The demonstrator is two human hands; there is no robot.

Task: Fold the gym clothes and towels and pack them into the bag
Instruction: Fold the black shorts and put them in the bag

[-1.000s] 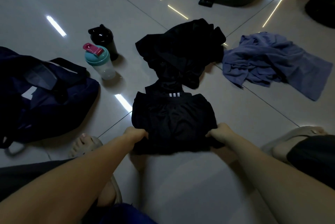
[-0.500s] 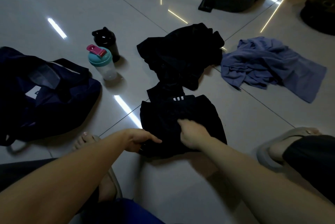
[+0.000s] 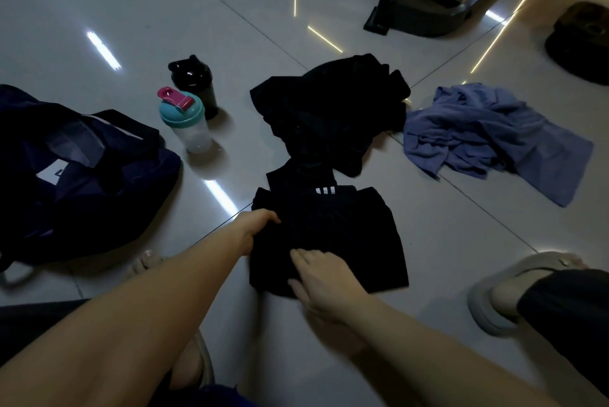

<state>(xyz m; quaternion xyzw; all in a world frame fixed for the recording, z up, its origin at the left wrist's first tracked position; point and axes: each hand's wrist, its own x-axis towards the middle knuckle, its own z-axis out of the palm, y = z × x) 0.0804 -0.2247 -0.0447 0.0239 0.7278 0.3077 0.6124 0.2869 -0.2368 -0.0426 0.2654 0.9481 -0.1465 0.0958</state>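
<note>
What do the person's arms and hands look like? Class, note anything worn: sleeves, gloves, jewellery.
Both are bare. The left hand and right hand wear no gloves, and no ring, watch or band shows on the fingers or wrists, though dim light could hide something small. The left forearm and right forearm are uncovered to the frame's edge; no sleeve is in view.

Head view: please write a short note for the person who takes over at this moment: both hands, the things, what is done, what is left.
Left hand: grips the left edge of the striped black garment.
Right hand: open, flat on its near part.
Done: the garment lies partly folded on the floor.
Black clothes pile and blue towel lie crumpled beyond it.
Bag lies at the left, inside too dark to judge.
Left: finish this fold, fold the pile and towel, pack everything.
</note>
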